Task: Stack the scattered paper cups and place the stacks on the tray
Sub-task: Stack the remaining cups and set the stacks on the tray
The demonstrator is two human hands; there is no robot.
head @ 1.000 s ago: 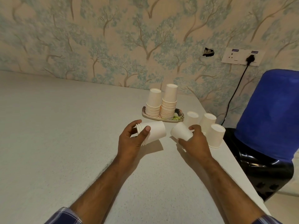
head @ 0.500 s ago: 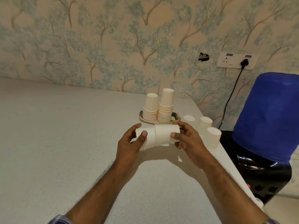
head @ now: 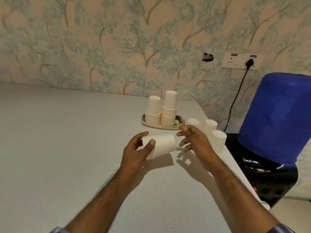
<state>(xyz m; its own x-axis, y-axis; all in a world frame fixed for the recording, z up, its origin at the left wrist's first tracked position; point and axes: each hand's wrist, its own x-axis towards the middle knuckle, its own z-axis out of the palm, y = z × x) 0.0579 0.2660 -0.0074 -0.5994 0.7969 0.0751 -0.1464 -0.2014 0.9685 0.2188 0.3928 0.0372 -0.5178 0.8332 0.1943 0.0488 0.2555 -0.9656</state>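
our left hand (head: 134,153) grips a short stack of nested paper cups (head: 159,146) lying on its side above the counter (head: 67,148), thumb across the rims and fingers curled behind; our right hand (head: 195,142) hangs just beside the stack's closed end with fingers spread and loose, holding nothing

we judge the risks to be small ones: the outermost cup may be seated only loosely, so tipping the stack's closed end downward could let it slide off, and a hard squeeze near the rims could crease the thin paper and make the next cup jam

three loose cups stand upside down near the counter's right edge, the nearest (head: 218,142) just behind our right hand, the other two (head: 208,126) (head: 193,122) further back; a careless reach could knock one off that edge toward the blue water bottle (head: 276,118) on its black dispenser (head: 262,179) below

the tray (head: 148,123) sits beyond our hands and already bears two inverted stacks (head: 152,111) (head: 169,111) side by side, so the free room we can see on it is at its right end, and setting a third stack there could nudge the taller one; a black cable (head: 235,98) runs down the wallpaper from the socket panel (head: 240,60), clear of our work
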